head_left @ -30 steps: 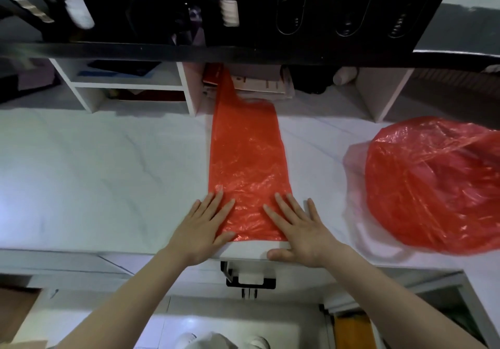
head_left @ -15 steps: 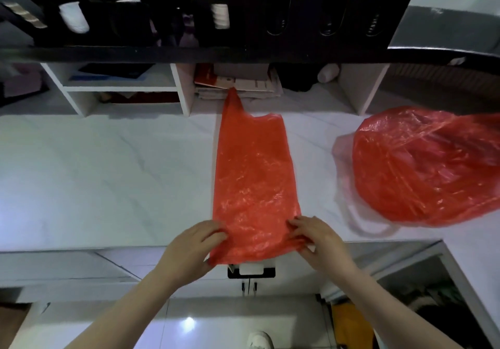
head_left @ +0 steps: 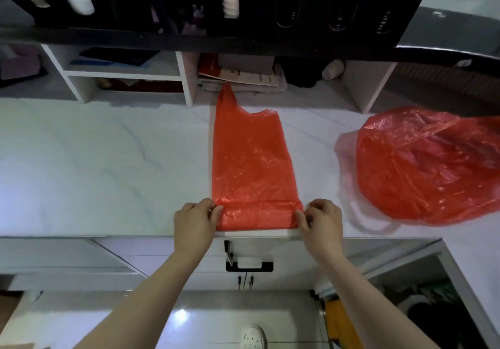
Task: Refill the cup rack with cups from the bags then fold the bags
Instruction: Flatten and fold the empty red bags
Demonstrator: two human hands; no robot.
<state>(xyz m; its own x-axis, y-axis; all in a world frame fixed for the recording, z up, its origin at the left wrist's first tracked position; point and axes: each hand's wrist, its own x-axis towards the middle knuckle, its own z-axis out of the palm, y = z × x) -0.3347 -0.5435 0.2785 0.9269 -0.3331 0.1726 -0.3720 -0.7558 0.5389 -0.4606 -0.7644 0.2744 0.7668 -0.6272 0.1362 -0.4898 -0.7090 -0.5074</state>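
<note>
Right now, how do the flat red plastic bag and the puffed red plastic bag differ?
The flat red plastic bag lies smoothed in a strip; the puffed red plastic bag sits rumpled, bulging. The left hand and right hand pinch the flat bag's near fold; nothing touches the puffed bag. Both are translucent red.

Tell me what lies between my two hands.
In the head view, the folded near end of the flat red bag spans from the left hand to the right hand, both pinching it.
</note>
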